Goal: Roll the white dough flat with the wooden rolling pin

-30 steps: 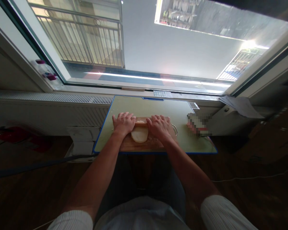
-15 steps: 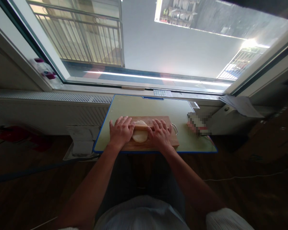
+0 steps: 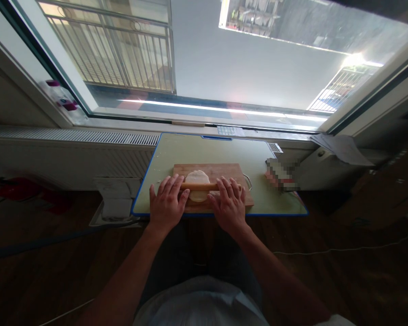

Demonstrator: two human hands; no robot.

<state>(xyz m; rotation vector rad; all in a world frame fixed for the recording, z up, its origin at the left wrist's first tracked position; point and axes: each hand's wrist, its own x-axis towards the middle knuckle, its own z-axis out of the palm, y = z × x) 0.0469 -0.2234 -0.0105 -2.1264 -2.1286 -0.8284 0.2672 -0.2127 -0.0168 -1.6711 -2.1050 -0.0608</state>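
Note:
A pale, round sheet of dough [image 3: 197,176] lies flat on a wooden cutting board [image 3: 224,169]. Across the lower half of the dough rests a wooden rolling pin [image 3: 200,186], level from side to side. My left hand [image 3: 167,201] presses over its left end, fingers curved across the pin and thumb pointing inward. Over the right end lies my right hand [image 3: 229,199] in the same way, covering that end. The board's metal handle [image 3: 248,182] sticks out to the right of my right hand.
The board stands on a small green table [image 3: 187,149] with a blue edge. On its right side is a pixelated item [image 3: 281,175]. A radiator [image 3: 122,156] and a window are behind. A bottle [image 3: 61,96] stands at left, papers [image 3: 342,147] at right.
Both hands have drawn the rolling pin toward my body, from the upper middle of the dough to its lower half. More of the dough's far side shows.

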